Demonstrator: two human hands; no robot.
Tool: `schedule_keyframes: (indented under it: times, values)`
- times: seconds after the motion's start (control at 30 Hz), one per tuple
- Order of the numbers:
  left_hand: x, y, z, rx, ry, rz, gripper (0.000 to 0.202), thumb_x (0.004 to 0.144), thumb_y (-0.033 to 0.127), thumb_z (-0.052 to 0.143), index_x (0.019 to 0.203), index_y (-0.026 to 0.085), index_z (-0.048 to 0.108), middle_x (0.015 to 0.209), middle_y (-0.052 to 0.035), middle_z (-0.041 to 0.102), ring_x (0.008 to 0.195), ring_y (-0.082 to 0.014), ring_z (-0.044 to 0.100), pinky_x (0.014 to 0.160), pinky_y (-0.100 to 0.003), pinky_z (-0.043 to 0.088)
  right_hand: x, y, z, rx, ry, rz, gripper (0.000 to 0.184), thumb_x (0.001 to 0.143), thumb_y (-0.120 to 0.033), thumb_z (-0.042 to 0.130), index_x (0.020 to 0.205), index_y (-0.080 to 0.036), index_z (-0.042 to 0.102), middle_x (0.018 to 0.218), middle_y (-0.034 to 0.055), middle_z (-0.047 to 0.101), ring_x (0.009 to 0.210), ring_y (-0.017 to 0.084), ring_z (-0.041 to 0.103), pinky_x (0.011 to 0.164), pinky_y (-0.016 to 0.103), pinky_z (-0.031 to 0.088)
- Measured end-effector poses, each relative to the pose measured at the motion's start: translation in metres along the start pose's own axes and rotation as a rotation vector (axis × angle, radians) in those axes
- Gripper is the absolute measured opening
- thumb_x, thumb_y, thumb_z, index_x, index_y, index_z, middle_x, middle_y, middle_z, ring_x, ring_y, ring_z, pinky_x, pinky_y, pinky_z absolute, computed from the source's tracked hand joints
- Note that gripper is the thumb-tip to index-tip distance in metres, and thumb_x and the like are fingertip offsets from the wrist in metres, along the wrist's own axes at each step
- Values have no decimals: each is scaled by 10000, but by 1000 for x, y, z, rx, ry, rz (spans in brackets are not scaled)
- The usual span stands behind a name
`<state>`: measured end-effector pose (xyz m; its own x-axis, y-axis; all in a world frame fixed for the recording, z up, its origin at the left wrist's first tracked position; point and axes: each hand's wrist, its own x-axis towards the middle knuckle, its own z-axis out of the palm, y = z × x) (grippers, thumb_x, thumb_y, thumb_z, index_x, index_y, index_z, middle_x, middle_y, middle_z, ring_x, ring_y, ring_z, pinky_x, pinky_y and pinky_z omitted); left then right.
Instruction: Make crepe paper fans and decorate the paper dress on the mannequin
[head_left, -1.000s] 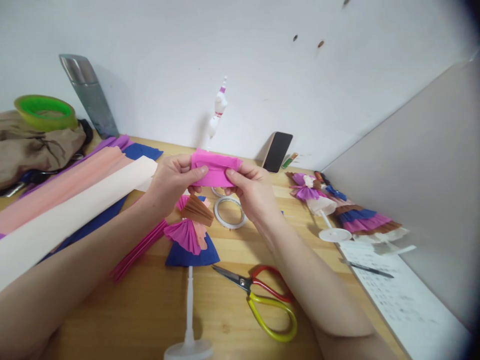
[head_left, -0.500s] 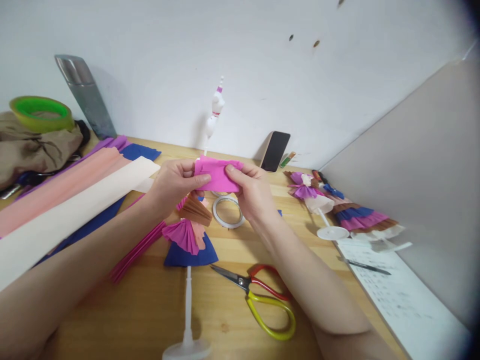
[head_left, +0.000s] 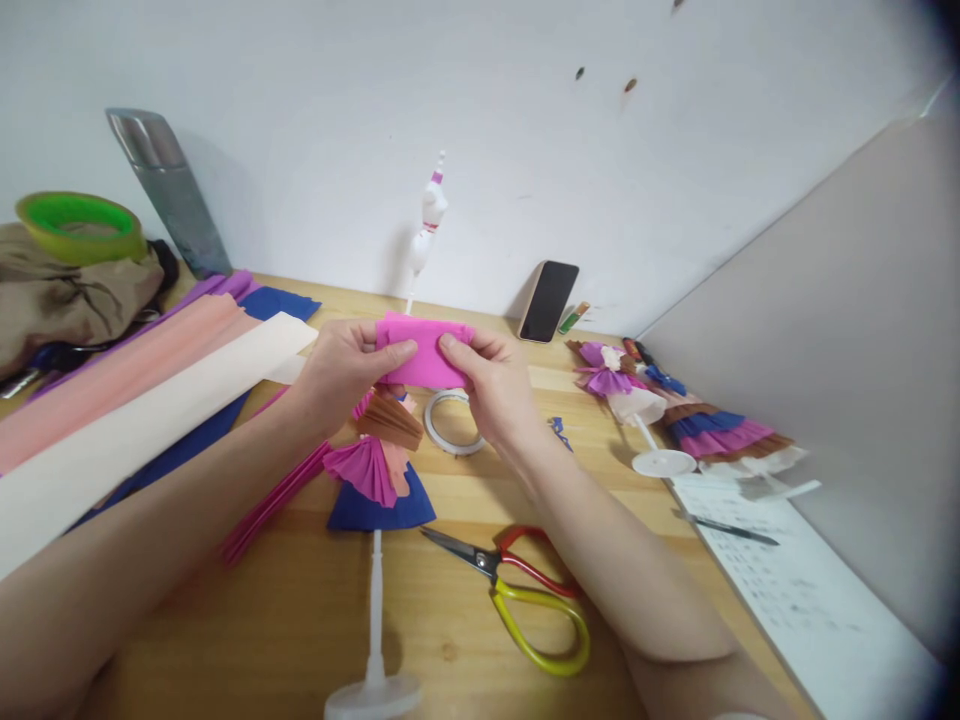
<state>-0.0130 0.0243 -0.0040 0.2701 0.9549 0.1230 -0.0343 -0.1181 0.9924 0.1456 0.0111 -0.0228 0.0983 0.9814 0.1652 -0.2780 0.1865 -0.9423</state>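
Note:
A small piece of pink crepe paper [head_left: 424, 352] is held up above the wooden table [head_left: 450, 600]. My left hand [head_left: 346, 365] pinches its left end, thumb on the front. My right hand [head_left: 487, 385] pinches its right end the same way. Just below the hands lies a paper-dress doll on a white stand [head_left: 379, 470], with brown, pink and blue pleated layers. A roll of clear tape [head_left: 450, 422] lies flat under my right hand.
Scissors with red and yellow handles [head_left: 525, 595] lie near the front. Long crepe paper rolls [head_left: 127, 400] lie at the left. Finished dress dolls [head_left: 667, 420], a phone [head_left: 547, 300], a white doll body [head_left: 427, 225], a steel flask [head_left: 169, 190] and a printed sheet with a pen [head_left: 757, 560] surround them.
Both hands have drawn slightly closer together on the pink paper, which now looks shorter and more gathered. The view has shifted a little.

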Motion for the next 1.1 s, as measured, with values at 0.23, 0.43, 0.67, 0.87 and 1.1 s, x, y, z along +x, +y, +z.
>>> schedule_keyframes:
  times: [0.23, 0.43, 0.67, 0.87, 1.1]
  values:
    - [-2, 4, 0, 10, 18, 12, 156, 680, 261, 754, 734, 116, 735, 499, 5, 629, 429, -108, 549, 438, -217, 473, 3, -10, -6, -131, 66, -117, 196, 644, -352, 774, 602, -186, 678, 504, -38, 565, 470, 90, 451, 460, 239, 357]
    - [3, 6, -10, -73, 47, -7, 165, 720, 238, 739, 621, 121, 677, 459, 12, 577, 416, -80, 520, 441, -185, 460, 5, -27, -17, -193, -63, -251, 393, 690, -210, 734, 1074, -257, 668, 712, -34, 691, 515, 102, 571, 508, 252, 453]
    - [5, 7, -14, -192, 77, -81, 168, 737, 206, 736, 614, 110, 671, 481, 9, 585, 415, -63, 513, 445, -167, 453, -10, -24, -6, -360, -299, -181, 479, 750, -174, 713, 1206, -280, 609, 750, -23, 664, 584, 127, 630, 524, 261, 511]
    - [3, 11, -12, -209, 53, -106, 131, 745, 183, 721, 641, 110, 689, 499, 5, 606, 424, -63, 524, 445, -162, 451, -8, -15, -5, -331, -312, -205, 384, 769, -198, 710, 1135, -277, 629, 887, 8, 690, 729, 155, 678, 512, 246, 546]
    - [3, 7, -8, -183, 19, -104, 170, 727, 217, 738, 620, 105, 669, 511, -7, 618, 420, -68, 524, 440, -172, 443, -6, -8, -4, -302, -171, -248, 74, 736, -241, 719, 782, -190, 693, 680, -18, 683, 488, 88, 589, 503, 253, 524]
